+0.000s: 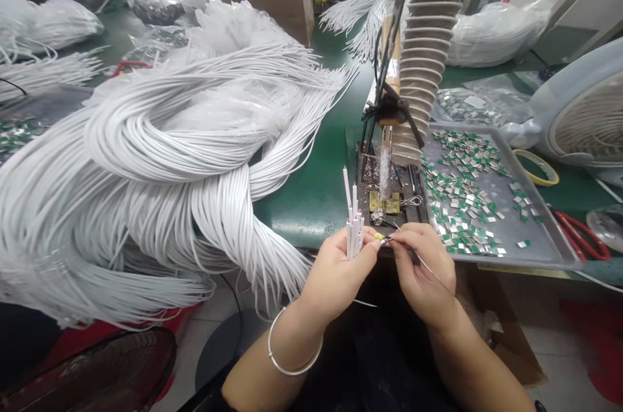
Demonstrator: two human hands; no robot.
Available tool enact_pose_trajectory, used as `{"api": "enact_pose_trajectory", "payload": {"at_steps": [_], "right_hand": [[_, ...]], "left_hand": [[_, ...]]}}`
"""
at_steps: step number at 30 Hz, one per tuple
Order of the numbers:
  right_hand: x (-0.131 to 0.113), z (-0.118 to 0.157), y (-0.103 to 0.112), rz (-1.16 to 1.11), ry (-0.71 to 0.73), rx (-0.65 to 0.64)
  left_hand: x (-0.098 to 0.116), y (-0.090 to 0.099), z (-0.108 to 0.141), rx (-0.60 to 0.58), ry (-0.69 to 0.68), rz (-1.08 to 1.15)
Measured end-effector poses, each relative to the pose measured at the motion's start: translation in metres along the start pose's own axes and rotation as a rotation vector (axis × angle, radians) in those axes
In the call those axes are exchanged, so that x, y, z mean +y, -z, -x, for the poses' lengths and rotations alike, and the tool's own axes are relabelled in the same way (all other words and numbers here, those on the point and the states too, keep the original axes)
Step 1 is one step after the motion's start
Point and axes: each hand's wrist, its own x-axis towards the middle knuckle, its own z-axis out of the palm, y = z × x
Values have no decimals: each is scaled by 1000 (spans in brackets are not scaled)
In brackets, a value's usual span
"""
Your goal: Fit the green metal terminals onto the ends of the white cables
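Grasping upright cables (355, 227), the left hand (343, 269) pinched a small part (379, 237) at the bench (292, 214); beside it, the right hand (424, 263) pinched a thin wire (430, 270). Fine fitting seemed underway; next, steadiness seemed needed.

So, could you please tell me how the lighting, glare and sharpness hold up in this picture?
Head view: bright lighting, with a pale sheen on the green tabletop; head view: the fan at the right edge looks stretched; head view: the dark clothing shows little detail; head view: the tiny piece at the fingertips of the left hand and right hand is too small to make out.
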Motion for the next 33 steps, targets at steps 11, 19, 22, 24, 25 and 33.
{"api": "enact_pose_trajectory", "payload": {"at_steps": [11,19,22,24,25,33], "right_hand": [[-2,7,-4,-17,-25,66],[0,8,-7,-89,-51,182],[1,6,-7,-108,-22,144],[0,4,-7,-95,-8,136],[-1,3,-7,-90,-1,136],[-4,-5,-8,-114,0,119]], "left_hand": [[9,-4,-4,-36,-20,-91],[14,-7,-8,-20,-67,-120],[16,-7,-10,-6,-84,-130],[16,-7,-10,1,-96,-131],[17,-7,-10,2,-98,-132],[18,-5,-11,12,-117,-173]]}}
